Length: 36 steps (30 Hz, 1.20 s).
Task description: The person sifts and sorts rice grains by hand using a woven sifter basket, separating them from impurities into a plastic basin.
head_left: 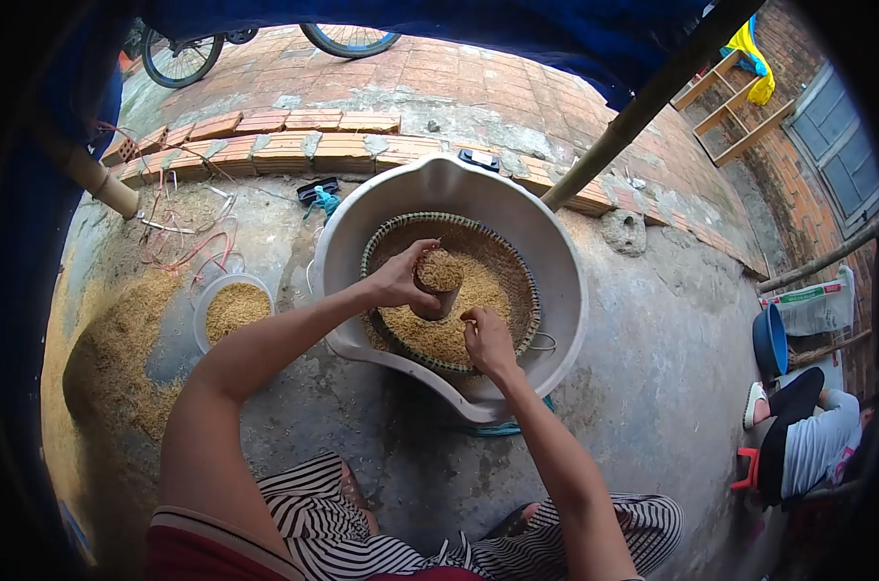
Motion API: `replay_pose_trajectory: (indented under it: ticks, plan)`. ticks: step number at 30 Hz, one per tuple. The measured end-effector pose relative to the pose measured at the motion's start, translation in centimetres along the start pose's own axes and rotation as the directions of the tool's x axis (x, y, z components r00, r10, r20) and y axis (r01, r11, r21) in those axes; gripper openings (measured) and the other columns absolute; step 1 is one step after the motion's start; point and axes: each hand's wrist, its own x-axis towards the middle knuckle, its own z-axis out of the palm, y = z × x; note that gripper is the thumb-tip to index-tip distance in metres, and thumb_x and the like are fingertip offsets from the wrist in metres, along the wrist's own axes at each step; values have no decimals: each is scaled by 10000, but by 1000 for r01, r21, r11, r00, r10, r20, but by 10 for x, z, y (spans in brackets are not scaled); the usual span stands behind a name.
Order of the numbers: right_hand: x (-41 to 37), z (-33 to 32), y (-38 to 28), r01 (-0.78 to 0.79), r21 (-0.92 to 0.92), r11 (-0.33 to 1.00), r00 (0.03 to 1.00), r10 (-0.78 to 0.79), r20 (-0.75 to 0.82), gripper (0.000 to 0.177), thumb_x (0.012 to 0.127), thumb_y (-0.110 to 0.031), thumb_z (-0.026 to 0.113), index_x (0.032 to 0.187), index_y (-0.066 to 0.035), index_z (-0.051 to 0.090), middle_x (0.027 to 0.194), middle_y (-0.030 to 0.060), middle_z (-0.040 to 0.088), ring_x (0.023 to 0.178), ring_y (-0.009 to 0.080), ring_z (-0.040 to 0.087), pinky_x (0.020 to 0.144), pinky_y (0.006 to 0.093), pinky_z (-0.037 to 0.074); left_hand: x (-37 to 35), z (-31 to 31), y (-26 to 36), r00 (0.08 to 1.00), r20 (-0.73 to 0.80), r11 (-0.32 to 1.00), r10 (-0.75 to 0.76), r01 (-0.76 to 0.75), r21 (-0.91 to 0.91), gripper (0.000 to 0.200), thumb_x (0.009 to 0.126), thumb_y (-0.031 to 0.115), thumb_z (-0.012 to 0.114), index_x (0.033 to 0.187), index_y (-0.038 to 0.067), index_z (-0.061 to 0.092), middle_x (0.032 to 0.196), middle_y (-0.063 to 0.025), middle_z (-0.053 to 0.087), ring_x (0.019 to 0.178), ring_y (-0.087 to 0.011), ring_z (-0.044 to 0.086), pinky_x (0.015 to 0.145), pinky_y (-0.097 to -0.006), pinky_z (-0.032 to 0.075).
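My left hand (399, 279) is wrapped round a small brownish cup (447, 302), heaped with golden grain (440, 270) that looks like unhusked rice. The cup is held above a round woven basket (523, 259), whose bottom is covered with more of the same grain (486, 290). Close to the cup, on its right, my right hand (491, 343) is over the basket with its fingers curled together. Whatever those fingertips may hold is hidden. Around the basket is a large grey basin (546, 218) with a pouring lip.
At left are a bowl of grain (236, 308) and a grain pile (129, 339) on the floor. A low brick edge (308, 150) runs behind the basin. A bamboo pole (643, 107) slants at upper right. Another person (815, 445) sits at far right near a blue tub (771, 341).
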Motion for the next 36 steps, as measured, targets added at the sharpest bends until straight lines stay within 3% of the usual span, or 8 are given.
replay_pose_trajectory:
  ticks: [1, 3, 11, 13, 19, 27, 31, 36]
  plan:
    - [-1, 0, 2, -7, 25, 1000, 1000, 7, 3, 180, 783, -112, 481, 910, -34, 582, 883, 177, 546, 877, 335, 533, 778, 411, 429, 0, 2, 4, 1000, 4, 1000, 1, -1, -1, 818, 560, 134, 757, 1255, 70, 331, 1130, -113, 482, 1068, -227, 464, 927, -346, 370]
    - [0, 1, 6, -31, 50, 998, 999, 32, -5, 175, 785, -114, 476, 892, -31, 587, 881, 179, 554, 864, 334, 541, 773, 408, 431, -1, 5, 16, 986, -13, 826, 167, -133, 548, 824, 499, 180, 737, 1230, 90, 369, 1084, -123, 469, 1042, -285, 444, 914, -381, 354]
    - [0, 0, 5, -99, 79, 992, 995, 98, 20, 200, 791, -132, 449, 858, -22, 602, 878, 194, 581, 852, 334, 557, 768, 401, 436, 1, 10, 20, 987, -67, 879, 145, -98, 467, 781, 525, 317, 758, 1170, 56, 402, 1097, -129, 458, 1054, -293, 417, 940, -389, 311]
    - [-1, -1, 5, -113, 92, 989, 993, 111, 24, 211, 787, -142, 448, 870, -29, 605, 868, 202, 590, 842, 336, 567, 759, 405, 442, -1, 12, 14, 990, -108, 965, -87, 111, 237, 805, 542, 336, 779, 1172, 38, 375, 1111, -141, 457, 1077, -256, 417, 958, -361, 309]
    - [0, 3, 6, -209, 112, 972, 976, 200, 91, 221, 780, -155, 453, 877, -41, 616, 829, 208, 601, 811, 341, 584, 745, 407, 449, -3, 18, 7, 982, -103, 960, -159, 129, -250, 843, 562, 166, 788, 1211, 33, 267, 1117, -125, 452, 1069, -190, 446, 922, -290, 363]
    - [-2, 6, 11, -150, 102, 983, 988, 146, 48, 204, 790, -128, 472, 881, -25, 624, 699, 169, 595, 656, 255, 595, 624, 337, 454, -11, -8, 22, 973, -185, 986, -136, 116, -118, 818, 584, 136, 782, 1209, 35, 264, 1095, -108, 470, 1039, -175, 471, 917, -283, 386]
    - [0, 8, 14, -123, 117, 986, 992, 117, 52, 194, 786, -115, 479, 869, -22, 628, 697, 155, 601, 648, 247, 594, 620, 330, 453, -26, -59, 47, 979, -184, 971, -84, 39, -234, 808, 575, 103, 792, 1214, 50, 301, 1124, -109, 456, 1074, -181, 446, 928, -295, 397]
    - [-1, 17, 23, -100, 109, 989, 994, 95, 47, 181, 802, -112, 482, 870, -18, 620, 685, 127, 602, 615, 200, 583, 588, 302, 457, -76, -161, 77, 993, 82, 994, -86, 91, -66, 799, 534, 18, 781, 1213, 69, 362, 1155, -66, 464, 1110, -155, 420, 948, -288, 361]
